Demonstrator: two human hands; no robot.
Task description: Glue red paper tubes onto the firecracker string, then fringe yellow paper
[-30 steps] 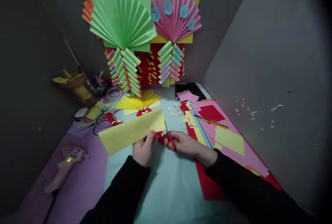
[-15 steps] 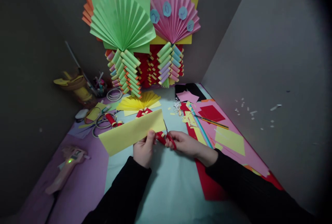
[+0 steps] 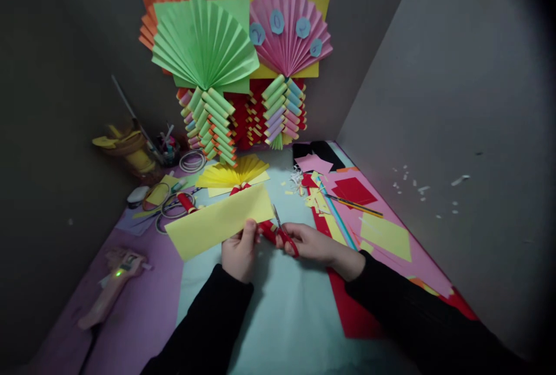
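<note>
My left hand (image 3: 240, 249) pinches the lower edge of a long strip of yellow paper (image 3: 217, 221), which tilts up toward the right. In my right hand (image 3: 306, 243) is a pair of red-handled scissors (image 3: 286, 238), its blades pointing up beside the strip's right end. A small gap shows between blades and paper. Behind the strip lies a yellow pleated paper fan (image 3: 237, 171) with red paper rolls (image 3: 268, 230) below it, partly hidden by the paper and my hands.
A glue gun (image 3: 113, 288) with a green light lies at left, near rings of tape (image 3: 176, 206). Paper scraps (image 3: 319, 200), a pencil (image 3: 356, 206) and coloured sheets (image 3: 386, 233) cover the right side. Pleated fan decorations (image 3: 204, 45) hang at the back.
The scissors have shifted slightly right and down, away from the paper's end, and their blades show more. The strip's right end looks a little shorter. The view has tilted slightly.
</note>
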